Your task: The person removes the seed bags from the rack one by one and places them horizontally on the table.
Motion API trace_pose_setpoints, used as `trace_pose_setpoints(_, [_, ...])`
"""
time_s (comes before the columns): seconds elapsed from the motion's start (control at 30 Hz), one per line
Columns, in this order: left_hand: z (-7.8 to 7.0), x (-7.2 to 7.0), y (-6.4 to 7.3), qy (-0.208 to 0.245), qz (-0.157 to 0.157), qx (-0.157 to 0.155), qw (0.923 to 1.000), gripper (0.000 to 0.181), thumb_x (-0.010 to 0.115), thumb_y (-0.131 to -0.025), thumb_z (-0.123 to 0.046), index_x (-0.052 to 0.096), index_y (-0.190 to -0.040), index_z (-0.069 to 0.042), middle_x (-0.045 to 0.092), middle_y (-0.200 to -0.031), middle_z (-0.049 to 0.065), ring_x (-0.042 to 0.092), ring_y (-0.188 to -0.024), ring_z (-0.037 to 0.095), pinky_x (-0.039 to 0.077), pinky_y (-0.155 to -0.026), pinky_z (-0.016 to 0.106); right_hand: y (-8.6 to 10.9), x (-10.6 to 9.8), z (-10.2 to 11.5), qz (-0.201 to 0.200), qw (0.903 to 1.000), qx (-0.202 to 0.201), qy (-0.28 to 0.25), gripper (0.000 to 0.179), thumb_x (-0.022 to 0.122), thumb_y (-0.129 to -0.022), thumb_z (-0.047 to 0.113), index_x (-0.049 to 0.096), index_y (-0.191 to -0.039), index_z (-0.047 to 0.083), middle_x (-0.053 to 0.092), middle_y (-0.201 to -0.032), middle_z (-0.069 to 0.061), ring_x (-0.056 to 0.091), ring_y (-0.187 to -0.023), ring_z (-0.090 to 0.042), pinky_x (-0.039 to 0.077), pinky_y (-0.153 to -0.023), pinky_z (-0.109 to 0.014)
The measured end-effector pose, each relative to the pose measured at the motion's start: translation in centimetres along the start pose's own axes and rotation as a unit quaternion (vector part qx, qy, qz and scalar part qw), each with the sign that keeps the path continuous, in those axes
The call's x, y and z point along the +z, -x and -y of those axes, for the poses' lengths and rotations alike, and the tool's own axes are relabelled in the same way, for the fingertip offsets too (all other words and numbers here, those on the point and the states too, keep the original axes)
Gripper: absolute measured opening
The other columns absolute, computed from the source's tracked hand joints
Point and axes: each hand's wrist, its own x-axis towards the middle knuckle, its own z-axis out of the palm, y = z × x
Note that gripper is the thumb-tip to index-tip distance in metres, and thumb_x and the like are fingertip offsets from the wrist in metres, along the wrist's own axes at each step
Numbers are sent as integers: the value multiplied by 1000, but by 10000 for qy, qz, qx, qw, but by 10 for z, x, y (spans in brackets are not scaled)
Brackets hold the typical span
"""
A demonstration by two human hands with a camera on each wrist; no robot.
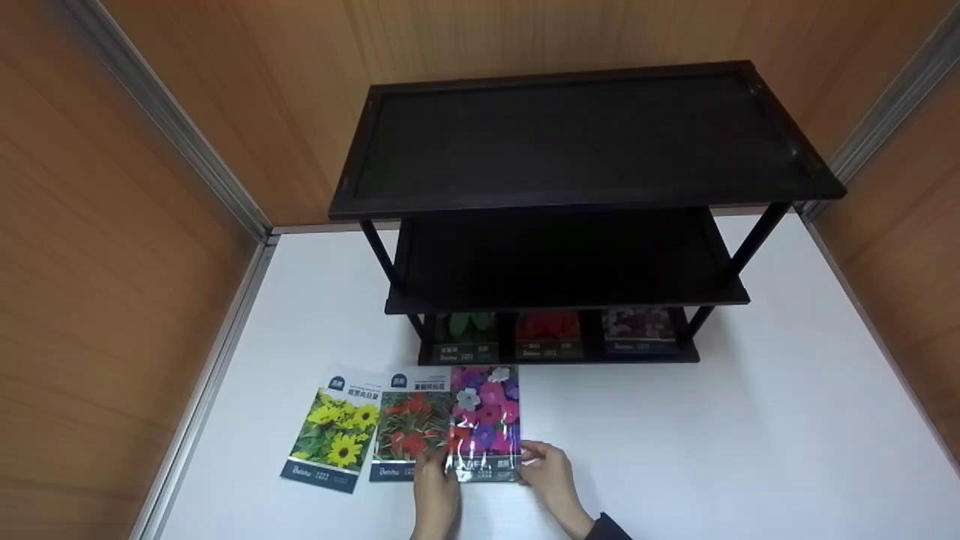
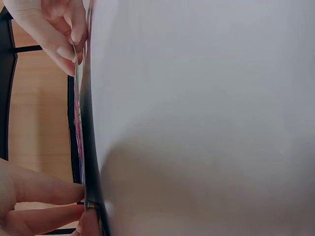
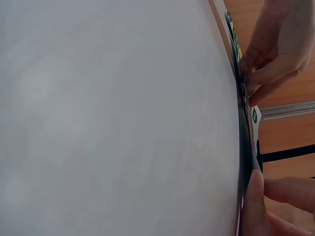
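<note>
A seed packet with pink and purple flowers [image 1: 487, 409] is held at its lower edge between both hands. My left hand [image 1: 436, 487] pinches its lower left corner, and my right hand [image 1: 551, 480] pinches the lower right one. From the left wrist, the packet shows edge-on, with left-hand fingers [image 2: 47, 191] at the bottom and the right hand [image 2: 51, 29] above. The held packet partly overlaps a packet with red flowers [image 1: 411, 427] on the white table. Further left lies a tilted packet with yellow flowers [image 1: 337, 427].
Behind the hands stands a black three-tier rack [image 1: 592, 142]. On its lowest shelf lie a green-leaf packet [image 1: 466, 334], a red-flower packet [image 1: 549, 334] and a pale-flower packet [image 1: 639, 330]. Wood-grain panels [image 1: 97, 247] enclose the white table [image 1: 720, 450] at the back and sides.
</note>
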Motion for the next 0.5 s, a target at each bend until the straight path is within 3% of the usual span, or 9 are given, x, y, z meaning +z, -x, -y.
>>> trace_pose_setpoints(0.33, [2,2,2,-276,-305,312,9987,25,58,-68,14,63,-93,9,51,-81,15,52,-81,34,41,-72,45,0,1,3,168,9991,57,394,45,61,-63,-7,54,-107,-16,55,-76,-7,55,-62,-12,49,-53,-21])
trace_pose_setpoints(0.5, [2,3,2,-375,-254,230,9987,24,60,-68,13,63,-92,8,51,-80,15,52,-80,32,41,-71,44,2,0,5,223,9980,-135,578,46,63,-62,-7,53,-106,-17,55,-76,-7,53,-60,-10,47,-51,-21])
